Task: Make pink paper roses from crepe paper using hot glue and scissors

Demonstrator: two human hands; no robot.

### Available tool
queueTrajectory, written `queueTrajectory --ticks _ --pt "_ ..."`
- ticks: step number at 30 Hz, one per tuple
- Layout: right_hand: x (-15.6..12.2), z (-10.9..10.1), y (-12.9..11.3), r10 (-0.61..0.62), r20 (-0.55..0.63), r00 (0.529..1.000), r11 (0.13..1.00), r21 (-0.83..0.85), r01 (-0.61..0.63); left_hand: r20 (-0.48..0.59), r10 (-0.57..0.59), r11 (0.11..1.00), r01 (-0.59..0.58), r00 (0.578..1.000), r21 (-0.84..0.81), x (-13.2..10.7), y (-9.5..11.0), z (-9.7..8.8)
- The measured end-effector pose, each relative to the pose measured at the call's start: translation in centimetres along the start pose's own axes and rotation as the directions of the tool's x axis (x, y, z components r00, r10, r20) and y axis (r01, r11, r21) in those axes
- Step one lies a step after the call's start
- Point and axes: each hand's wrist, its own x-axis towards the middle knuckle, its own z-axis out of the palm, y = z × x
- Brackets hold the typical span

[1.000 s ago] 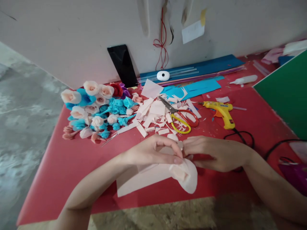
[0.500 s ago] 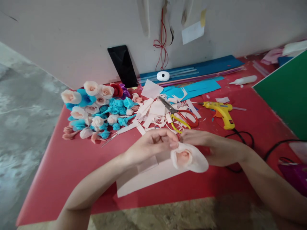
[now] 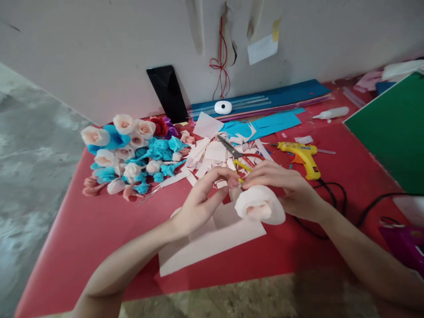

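Note:
Both of my hands work a pale pink paper rose (image 3: 260, 206) above the red table (image 3: 99, 221). My right hand (image 3: 285, 187) curls over the top and back of the rose, fingers closed on its outer petal. My left hand (image 3: 205, 198) meets it from the left, thumb and fingertips pinching at the rose's upper left edge. The rose's open end faces me. A pale pink paper sheet (image 3: 205, 247) lies on the table under my left wrist.
A heap of pink, white and blue paper flowers (image 3: 132, 154) lies at the left. Paper scraps (image 3: 208, 154) and scissors (image 3: 238, 159) lie behind my hands. A yellow glue gun (image 3: 303, 154) lies to the right with its black cord. A green board (image 3: 394, 128) stands at the right.
Both hands lifted the rose up from the paper sheet and turned it so its open end faces me. The outer petal has been wrapped closer round it.

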Motion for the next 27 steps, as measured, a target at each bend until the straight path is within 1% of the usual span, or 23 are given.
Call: queueTrajectory --ticks 2,4,5,7,8,10,13,16,20,24,27 --pt "0.0 0.3 -0.4 -0.004 -0.11 0.994 0.998 -0.055 -0.002 0.002 -0.008 1.0 0.008 1.0 0.019 0.0 -0.2 -0.1" --pt "-0.1 0.5 -0.7 0.016 -0.192 0.981 0.994 -0.099 -0.035 0.052 -0.087 0.996 0.087 0.995 -0.001 -0.2 -0.5 -0.4" --pt "-0.1 0.5 -0.9 0.035 -0.214 0.976 0.992 -0.113 -0.06 0.088 -0.135 0.99 0.138 0.987 -0.028 -0.3 -0.6 -0.5" --pt "-0.1 0.6 -1.1 0.076 -0.241 0.968 0.986 -0.127 -0.109 0.163 -0.202 0.969 0.221 0.966 -0.108 -0.5 -0.9 -0.8" --pt "-0.2 0.7 -1.2 0.093 -0.252 0.963 0.983 -0.131 -0.129 0.19 -0.212 0.958 0.243 0.959 -0.154 -0.6 -0.9 -0.8" --pt "-0.2 0.8 -1.4 0.119 -0.276 0.954 0.977 -0.141 -0.162 0.225 -0.203 0.94 0.254 0.953 -0.228 -0.7 -0.8 -0.9" --pt "-0.3 1.1 -1.4 0.19 -0.292 0.937 0.961 -0.139 -0.238 0.25 -0.192 0.926 0.259 0.949 -0.276 -0.6 -0.4 -0.6" --pt "-0.5 1.5 -1.4 0.27 -0.297 0.916 0.943 -0.109 -0.314 0.231 -0.206 0.892 0.279 0.951 -0.357 -0.6 -0.1 -0.1" --pt "-0.9 2.1 -1.4 0.34 -0.281 0.897 0.929 -0.051 -0.368 0.174 -0.257 0.843 0.308 0.951 -0.441 -0.5 -0.1 0.3" --pt "-1.0 2.2 -1.6 0.401 -0.223 0.888 0.916 0.12 -0.383 0.107 -0.306 0.778 0.313 0.946 -0.545 -0.4 0.1 0.7" --pt "-1.0 2.0 -1.7 0.385 -0.143 0.912 0.9 0.275 -0.337 0.058 -0.33 0.737 0.296 0.942 -0.607 -0.3 0.3 0.9"
